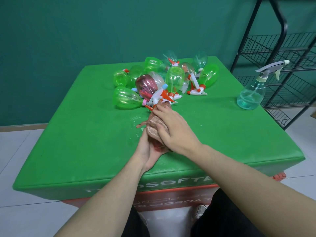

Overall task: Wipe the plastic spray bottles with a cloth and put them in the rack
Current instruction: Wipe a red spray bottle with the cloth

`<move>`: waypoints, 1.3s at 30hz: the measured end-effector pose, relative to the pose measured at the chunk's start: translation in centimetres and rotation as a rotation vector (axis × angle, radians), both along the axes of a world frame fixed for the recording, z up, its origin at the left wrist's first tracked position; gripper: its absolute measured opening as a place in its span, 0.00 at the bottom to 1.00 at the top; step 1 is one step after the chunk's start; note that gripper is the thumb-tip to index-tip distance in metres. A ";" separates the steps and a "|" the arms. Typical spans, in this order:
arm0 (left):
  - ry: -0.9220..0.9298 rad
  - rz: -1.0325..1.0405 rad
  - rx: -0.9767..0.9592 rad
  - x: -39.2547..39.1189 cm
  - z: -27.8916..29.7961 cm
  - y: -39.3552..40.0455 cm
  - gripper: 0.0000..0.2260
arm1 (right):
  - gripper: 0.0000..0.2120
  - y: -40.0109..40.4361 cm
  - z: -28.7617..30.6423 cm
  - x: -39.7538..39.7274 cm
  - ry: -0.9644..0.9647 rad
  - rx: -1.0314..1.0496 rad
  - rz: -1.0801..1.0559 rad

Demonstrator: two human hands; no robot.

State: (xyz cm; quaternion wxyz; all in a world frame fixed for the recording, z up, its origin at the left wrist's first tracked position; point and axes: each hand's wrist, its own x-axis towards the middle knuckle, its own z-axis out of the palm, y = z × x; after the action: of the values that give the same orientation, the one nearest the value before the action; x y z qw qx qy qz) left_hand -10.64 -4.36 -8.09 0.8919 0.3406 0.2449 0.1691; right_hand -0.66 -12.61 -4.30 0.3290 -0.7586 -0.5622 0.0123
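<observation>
A person seated at a green padded table [82, 134] wipes a spray bottle, both bare hands working over the middle of the tabletop. The right hand [172, 129] is curled over a brownish-pink cloth [156, 129], pressing it around the bottle; the left hand [147, 151] cups the bottle's red-tinted base [158, 147] from below, fingers wrapped around it. The cloth hides most of the bottle, with only an orange trigger part [149, 107] poking out at the far end.

Just beyond the hands lies a jumbled pile of plastic spray bottles [164, 79], mostly clear green, one pink [146, 87], with white and orange trigger heads, tipped on their sides and against one another. Wet patches [135, 118] glisten on the tabletop beside the cloth.

At the table's far right corner stands an upright clear bottle with a grey trigger [253, 93], holding a little bluish liquid. The black wire rack [282, 69] stands on the floor to the right of the table, against the dark green wall [85, 28].
</observation>
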 end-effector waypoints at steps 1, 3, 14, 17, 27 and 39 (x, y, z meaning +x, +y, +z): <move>-0.007 -0.011 -0.005 0.0 -0.1 0.1 0.21 | 0.26 0.2 0.2 0.2 0.011 -0.004 -0.030; -0.019 -0.016 -0.011 0.0 -0.2 0.1 0.21 | 0.26 0.4 0.3 0.1 0.053 0.002 -0.075; 0.016 -0.002 -0.065 -0.1 0.0 0.4 0.27 | 0.22 -2.9 -3.2 -1.5 -0.201 0.107 0.194; 0.044 -0.033 -0.044 -0.2 -0.1 0.4 0.31 | 0.22 -3.8 -4.2 -1.7 -0.263 0.140 0.229; 0.010 -0.080 -0.058 0.0 -0.1 0.1 0.32 | 0.17 -4.1 -4.1 -2.4 -0.236 0.191 0.177; -0.007 -0.057 0.016 0.1 -0.4 0.3 0.18 | 0.25 1.1 -0.1 0.7 0.182 0.012 0.019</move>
State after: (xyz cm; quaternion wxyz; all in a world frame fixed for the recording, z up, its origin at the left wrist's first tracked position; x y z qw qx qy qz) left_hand -10.50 -4.11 -8.51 0.8944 0.3539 0.2306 0.1468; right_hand 0.08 -11.54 -4.37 0.3832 -0.7469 -0.5374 0.0807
